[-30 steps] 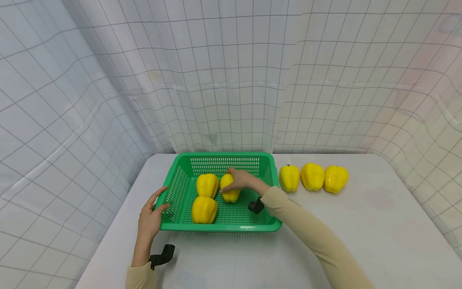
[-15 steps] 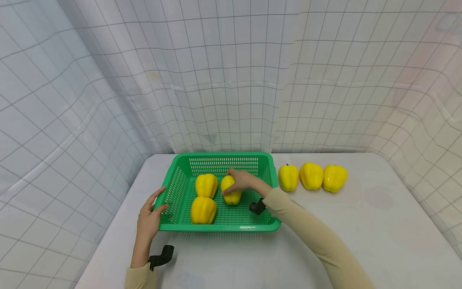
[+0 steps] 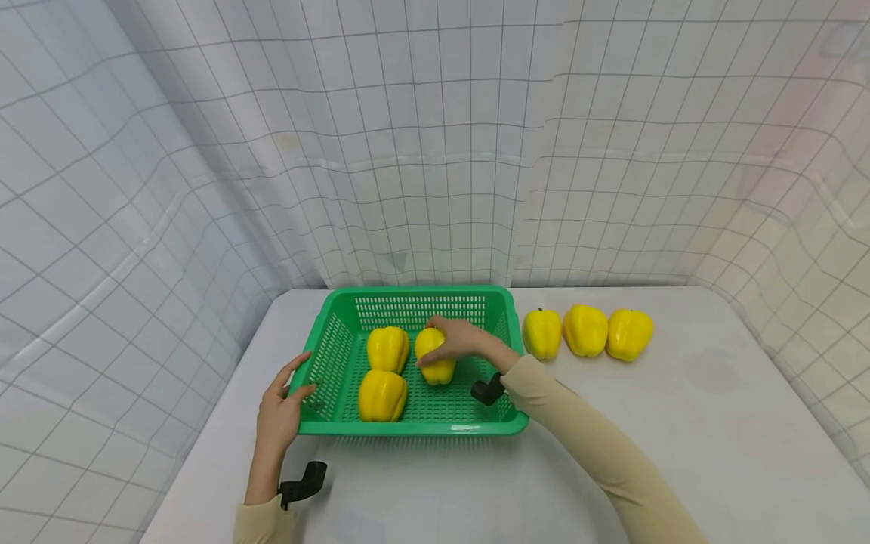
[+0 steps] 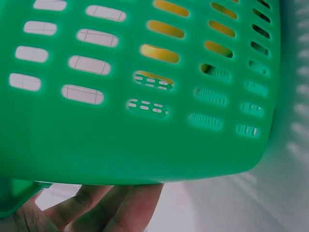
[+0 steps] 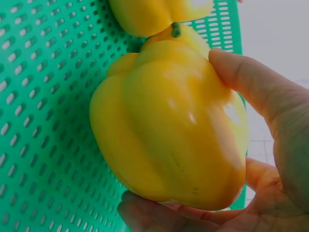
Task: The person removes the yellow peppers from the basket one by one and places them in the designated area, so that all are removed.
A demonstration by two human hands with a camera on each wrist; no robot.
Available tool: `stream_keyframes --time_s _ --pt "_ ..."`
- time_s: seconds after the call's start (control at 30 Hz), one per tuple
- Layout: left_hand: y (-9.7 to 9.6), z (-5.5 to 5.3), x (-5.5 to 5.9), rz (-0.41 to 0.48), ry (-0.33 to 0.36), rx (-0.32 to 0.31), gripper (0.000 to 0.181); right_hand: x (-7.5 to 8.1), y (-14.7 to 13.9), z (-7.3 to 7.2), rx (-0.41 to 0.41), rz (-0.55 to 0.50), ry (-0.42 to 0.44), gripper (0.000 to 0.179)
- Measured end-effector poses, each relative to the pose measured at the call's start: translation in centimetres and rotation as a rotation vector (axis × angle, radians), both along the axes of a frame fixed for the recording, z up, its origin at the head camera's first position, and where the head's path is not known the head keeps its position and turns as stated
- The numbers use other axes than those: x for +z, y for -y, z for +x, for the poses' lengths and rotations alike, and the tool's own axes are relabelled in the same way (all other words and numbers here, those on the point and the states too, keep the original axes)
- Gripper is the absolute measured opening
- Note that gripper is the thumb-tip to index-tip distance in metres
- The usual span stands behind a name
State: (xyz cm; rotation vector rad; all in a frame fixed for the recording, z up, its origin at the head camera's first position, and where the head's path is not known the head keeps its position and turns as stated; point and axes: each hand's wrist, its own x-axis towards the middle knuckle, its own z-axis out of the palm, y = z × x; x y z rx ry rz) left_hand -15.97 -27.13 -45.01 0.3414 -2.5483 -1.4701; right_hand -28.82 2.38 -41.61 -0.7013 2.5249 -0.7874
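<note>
My right hand (image 3: 457, 340) grips a yellow bell pepper (image 5: 169, 121) inside the green plastic basket (image 3: 414, 428). In the right wrist view the thumb lies along one side of this pepper and the fingers curl under the opposite side. Left of it in the basket, one bell pepper (image 3: 387, 349) lies toward the back and another bell pepper (image 3: 383, 396) toward the front. My left hand (image 3: 277, 412) holds the basket's left rim, thumb toward the inner side. From the left wrist, the perforated basket wall (image 4: 96, 135) fills most of the view, with some fingers (image 4: 137, 203) showing past the rim.
Outside the basket, to its right, a row of yellow bell peppers stands on the white table (image 3: 680, 423): a near one (image 3: 542, 333), a middle one (image 3: 586, 330) and a far-right one (image 3: 629, 335). White gridded sheeting (image 3: 435, 151) encloses the back and sides.
The gripped bell pepper has shifted very slightly toward the basket's front, along with my right hand. My left hand stays on the rim. The whole head view has drifted a little.
</note>
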Motion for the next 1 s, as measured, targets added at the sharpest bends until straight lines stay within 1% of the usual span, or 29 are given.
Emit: stream_keyframes --time_s 0.1,0.27,0.53,0.83,1.0 --pt "0.0 0.0 0.0 0.005 0.001 -0.002 0.05 0.0 -0.2 0.0 -0.001 -0.029 -0.001 0.068" --pt "0.0 0.0 0.1 0.018 0.006 -0.003 0.05 0.7 -0.7 0.4 0.018 -0.081 -0.025 0.067" --pt "0.0 -0.1 0.3 0.015 0.006 -0.006 0.05 1.6 -1.2 0.8 0.04 -0.216 -0.031 0.06" --pt "0.0 0.0 0.1 0.02 0.009 -0.006 0.05 1.7 -1.5 1.5 0.031 -0.258 -0.099 0.058" --pt "0.0 0.0 0.1 0.016 0.009 -0.003 0.05 1.8 -1.8 2.0 0.013 -0.313 -0.118 0.06"
